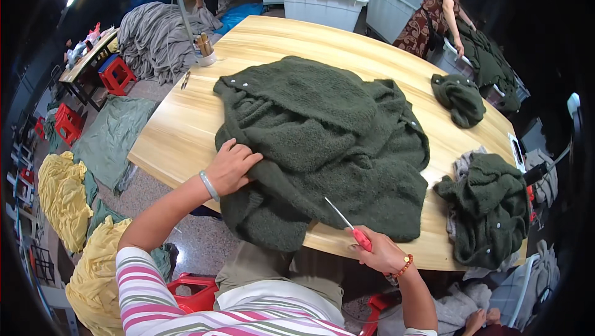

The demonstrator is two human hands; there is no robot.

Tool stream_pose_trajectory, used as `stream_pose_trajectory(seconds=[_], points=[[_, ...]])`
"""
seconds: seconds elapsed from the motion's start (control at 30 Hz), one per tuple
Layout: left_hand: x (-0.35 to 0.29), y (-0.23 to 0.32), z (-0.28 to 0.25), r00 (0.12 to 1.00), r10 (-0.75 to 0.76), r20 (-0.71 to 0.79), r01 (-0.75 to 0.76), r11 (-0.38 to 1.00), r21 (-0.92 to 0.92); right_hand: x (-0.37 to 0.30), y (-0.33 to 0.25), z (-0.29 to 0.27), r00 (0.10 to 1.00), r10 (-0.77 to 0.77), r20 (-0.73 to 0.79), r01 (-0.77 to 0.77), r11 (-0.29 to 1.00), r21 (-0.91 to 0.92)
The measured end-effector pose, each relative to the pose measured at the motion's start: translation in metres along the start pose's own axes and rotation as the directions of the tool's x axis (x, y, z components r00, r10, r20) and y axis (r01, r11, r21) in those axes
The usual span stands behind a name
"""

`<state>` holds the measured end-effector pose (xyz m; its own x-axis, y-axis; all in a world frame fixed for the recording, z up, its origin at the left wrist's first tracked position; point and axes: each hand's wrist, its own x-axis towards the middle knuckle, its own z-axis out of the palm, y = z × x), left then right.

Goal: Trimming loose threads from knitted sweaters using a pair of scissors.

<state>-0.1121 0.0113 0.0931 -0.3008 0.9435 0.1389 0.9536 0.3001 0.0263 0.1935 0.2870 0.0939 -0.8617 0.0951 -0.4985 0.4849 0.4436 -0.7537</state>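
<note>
A large dark green fuzzy knit garment (297,107) with light snap buttons lies bunched over the middle of the wooden table (180,119). At its left edge my left hand (229,169), with a bracelet on the wrist, has its fingers curled over a fold of the knit. My right hand (378,252) is closed round the red handle of a pointed tool (339,213). Its thin metal shaft points up and left over the garment's near edge. Whether the tip touches the knit, I cannot tell.
Two smaller dark green knit bundles (458,97) (489,206) lie along the table's right side. A small tub of tools (204,54) stands at the far left edge. Another person (437,14) handles dark fabric at the back right. Red stools (118,76) and yellow cloth (65,196) are on the left.
</note>
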Motion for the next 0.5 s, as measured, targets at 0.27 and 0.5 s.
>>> stream_pose_trajectory(seconds=[0.27, 0.5], points=[[-0.027, 0.006, -0.061, 0.962, 0.142, 0.234, -0.034, 0.91, -0.413, 0.0, 0.008, -0.006, 0.928, -0.139, -0.344, 0.071, 0.977, -0.203], [-0.014, 0.027, -0.029, 1.0, -0.019, 0.009, 0.021, 0.938, -0.345, -0.026, -0.018, -0.019, 0.991, 0.073, -0.115, -0.078, 0.996, -0.042]])
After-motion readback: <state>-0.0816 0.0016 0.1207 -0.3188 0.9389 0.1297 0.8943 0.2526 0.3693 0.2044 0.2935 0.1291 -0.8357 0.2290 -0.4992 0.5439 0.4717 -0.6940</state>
